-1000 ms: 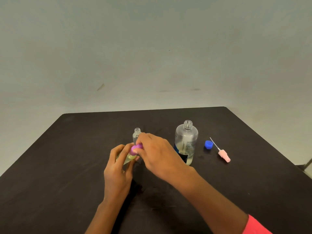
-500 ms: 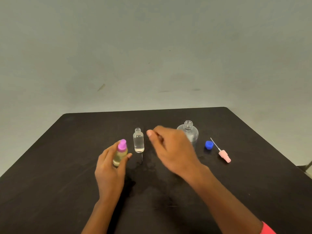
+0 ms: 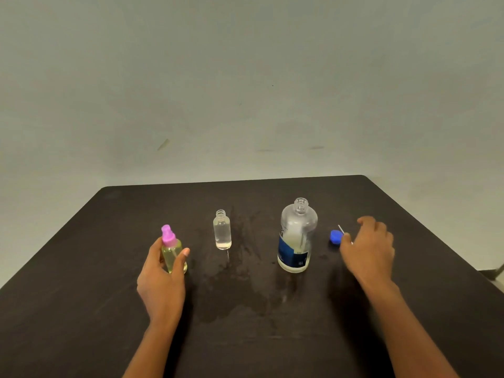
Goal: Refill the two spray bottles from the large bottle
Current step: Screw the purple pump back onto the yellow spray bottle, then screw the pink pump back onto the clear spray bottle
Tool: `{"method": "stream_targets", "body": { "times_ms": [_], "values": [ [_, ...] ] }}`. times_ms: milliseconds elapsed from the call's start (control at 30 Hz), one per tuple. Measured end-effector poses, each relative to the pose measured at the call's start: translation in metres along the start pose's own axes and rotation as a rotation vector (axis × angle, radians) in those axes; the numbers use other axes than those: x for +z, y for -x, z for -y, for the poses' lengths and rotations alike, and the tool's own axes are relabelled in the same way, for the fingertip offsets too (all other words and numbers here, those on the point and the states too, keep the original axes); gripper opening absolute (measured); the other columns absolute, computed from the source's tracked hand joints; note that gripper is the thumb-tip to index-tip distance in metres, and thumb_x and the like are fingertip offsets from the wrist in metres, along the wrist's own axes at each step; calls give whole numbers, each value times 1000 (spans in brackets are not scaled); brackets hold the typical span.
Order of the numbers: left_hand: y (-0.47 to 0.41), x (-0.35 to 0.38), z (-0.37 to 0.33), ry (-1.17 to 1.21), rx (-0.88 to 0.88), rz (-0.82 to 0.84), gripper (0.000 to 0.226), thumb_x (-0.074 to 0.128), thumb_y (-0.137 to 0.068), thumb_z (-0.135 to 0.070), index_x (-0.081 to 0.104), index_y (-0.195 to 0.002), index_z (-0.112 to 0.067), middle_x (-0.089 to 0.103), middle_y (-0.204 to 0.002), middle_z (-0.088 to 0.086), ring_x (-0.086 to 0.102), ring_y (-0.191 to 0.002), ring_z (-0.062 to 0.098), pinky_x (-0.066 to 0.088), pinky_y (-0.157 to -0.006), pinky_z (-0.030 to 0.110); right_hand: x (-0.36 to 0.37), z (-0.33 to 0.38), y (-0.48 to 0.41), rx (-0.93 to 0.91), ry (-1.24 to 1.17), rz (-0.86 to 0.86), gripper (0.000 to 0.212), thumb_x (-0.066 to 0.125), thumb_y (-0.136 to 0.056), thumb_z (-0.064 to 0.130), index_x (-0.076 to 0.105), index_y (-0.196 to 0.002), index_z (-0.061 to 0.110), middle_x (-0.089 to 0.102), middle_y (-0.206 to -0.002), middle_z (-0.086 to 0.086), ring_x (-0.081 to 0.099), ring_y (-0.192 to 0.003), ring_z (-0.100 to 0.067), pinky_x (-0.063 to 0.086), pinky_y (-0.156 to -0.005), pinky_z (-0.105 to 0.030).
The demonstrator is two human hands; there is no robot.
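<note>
While the left hand [image 3: 161, 276] wraps round the pink-topped yellow spray bottle [image 3: 174, 255] standing on the table [image 3: 81, 268], the right hand [image 3: 368, 249] curls over a thin tube [image 3: 341, 229] by the blue cap [image 3: 335, 237]; can't tell if it's pinching yet. Guessing the open, filled clear spray bottle [image 3: 222, 230] gets its sprayer next. Mind the uncapped large bottle [image 3: 297, 236] in between, plus the wet patch [image 3: 240, 285].

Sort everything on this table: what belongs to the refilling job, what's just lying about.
Job: large bottle, uncapped; clear small bottle, uncapped; yellow spray bottle with pink sprayer, gripped by left hand; blue cap; dip tube by right hand.
Lying about: only a wet smear on the table.
</note>
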State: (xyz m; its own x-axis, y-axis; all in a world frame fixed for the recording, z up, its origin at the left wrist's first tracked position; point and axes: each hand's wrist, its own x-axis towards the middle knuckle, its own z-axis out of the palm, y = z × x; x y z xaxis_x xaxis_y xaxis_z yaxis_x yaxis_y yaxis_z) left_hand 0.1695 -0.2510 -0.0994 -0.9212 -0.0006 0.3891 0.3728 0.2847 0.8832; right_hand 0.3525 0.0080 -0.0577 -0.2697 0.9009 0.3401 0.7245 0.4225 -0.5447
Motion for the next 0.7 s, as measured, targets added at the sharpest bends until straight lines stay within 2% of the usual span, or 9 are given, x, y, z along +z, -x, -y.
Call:
{"method": "stream_targets", "body": {
  "times_ms": [67,167,267,333,400,500,567,633,700],
  "values": [
    [0,0,0,-12,5,7,45,68,-83,-28,53,-125,-22,59,-99,-9,55,-91,12,43,-83,32,3,-5,3,61,81,101,47,61,-85,24,43,-126,9,45,-127,-18,42,-115,-36,39,-90,-46],
    [1,0,1,-29,9,25,48,68,-82,-30,50,-127,-24,60,-105,-6,56,-98,15,43,-87,36,7,-9,7,97,98,176,46,59,-86,25,42,-126,9,44,-128,-17,42,-116,-34,39,-91,-43],
    [1,1,0,-42,1,48,57,70,-80,-34,45,-131,-27,61,-117,-2,56,-108,19,44,-95,42,10,-12,8,84,105,196,41,56,-87,17,41,-125,10,46,-125,-15,45,-112,-31,39,-90,-41],
    [2,2,-3,-33,5,36,68,71,-77,-38,38,-136,-28,54,-129,-2,50,-118,19,41,-100,45,12,-14,8,82,84,189,40,54,-88,12,42,-126,9,47,-124,-16,45,-111,-31,39,-90,-40],
    [4,2,-10,-13,44,-32,77,72,-77,-37,31,-140,-22,44,-137,4,40,-127,20,36,-105,45,14,-17,8,78,65,172,38,51,-89,9,43,-126,9,48,-124,-16,44,-111,-32,39,-91,-41],
    [7,3,-25,-31,308,-180,71,70,-81,-31,34,-136,-5,42,-133,19,36,-125,28,29,-108,31,16,-19,7,84,56,160,37,51,-89,9,43,-126,10,48,-124,-16,45,-110,-31,40,-91,-41],
    [9,8,-32,-52,527,-201,62,65,-81,-25,39,-130,3,44,-128,25,38,-124,31,26,-109,23,17,-19,7,89,56,158,36,51,-90,10,43,-126,11,48,-124,-15,45,-110,-29,41,-91,-40],
    [13,18,-36,-63,651,-98,57,63,-81,-21,41,-129,1,45,-127,20,39,-125,29,26,-111,28,18,-19,8,86,61,151,36,51,-91,10,43,-126,11,49,-125,-14,45,-111,-29,41,-91,-40],
    [17,30,-41,-70,621,83,59,63,-82,-21,37,-134,-8,43,-132,12,37,-129,21,25,-111,27,19,-20,8,79,70,140,35,51,-91,11,43,-125,11,49,-125,-14,45,-111,-30,41,-91,-40]
  ]
}}
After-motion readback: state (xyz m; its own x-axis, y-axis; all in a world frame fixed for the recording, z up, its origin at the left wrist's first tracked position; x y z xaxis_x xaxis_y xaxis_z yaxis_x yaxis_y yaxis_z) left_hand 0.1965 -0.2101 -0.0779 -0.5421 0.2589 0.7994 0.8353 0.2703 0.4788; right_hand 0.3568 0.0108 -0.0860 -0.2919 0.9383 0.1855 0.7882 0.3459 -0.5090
